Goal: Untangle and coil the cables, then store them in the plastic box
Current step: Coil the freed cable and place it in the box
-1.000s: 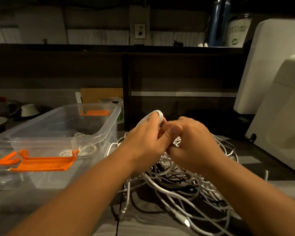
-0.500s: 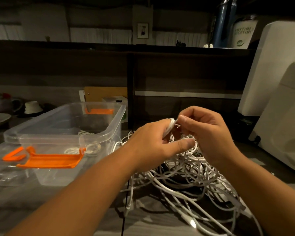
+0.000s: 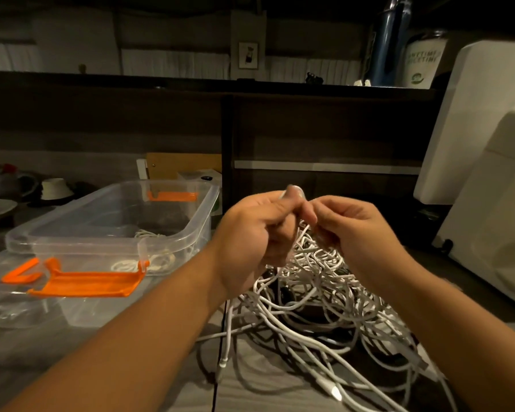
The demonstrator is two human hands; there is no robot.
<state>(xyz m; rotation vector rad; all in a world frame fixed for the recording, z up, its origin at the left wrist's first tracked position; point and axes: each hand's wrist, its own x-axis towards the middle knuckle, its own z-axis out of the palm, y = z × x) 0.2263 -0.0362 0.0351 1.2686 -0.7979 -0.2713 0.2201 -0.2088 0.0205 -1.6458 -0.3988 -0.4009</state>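
Observation:
A tangled heap of white cables [image 3: 318, 295] lies on the grey table in front of me. Above the heap, my left hand [image 3: 256, 233] grips a small bundle of white cable loops; only the loops' top shows above its fingers. My right hand [image 3: 348, 230] pinches a strand of the same cable right beside the left hand's fingertips. The clear plastic box [image 3: 191, 230] with orange latches stands to the left of my hands, open, and a coiled white cable [image 3: 143, 263] lies inside it.
The box's clear lid [image 3: 18, 298] lies flat in front of the box at the left. A large white appliance [image 3: 488, 179] stands close on the right. A dark shelf unit [image 3: 309, 129] runs across the back. Dishes [image 3: 54, 188] sit at the far left.
My hands have risen a little above the heap. My right hand has gone from pressing against the left fist to pinching one strand beside it.

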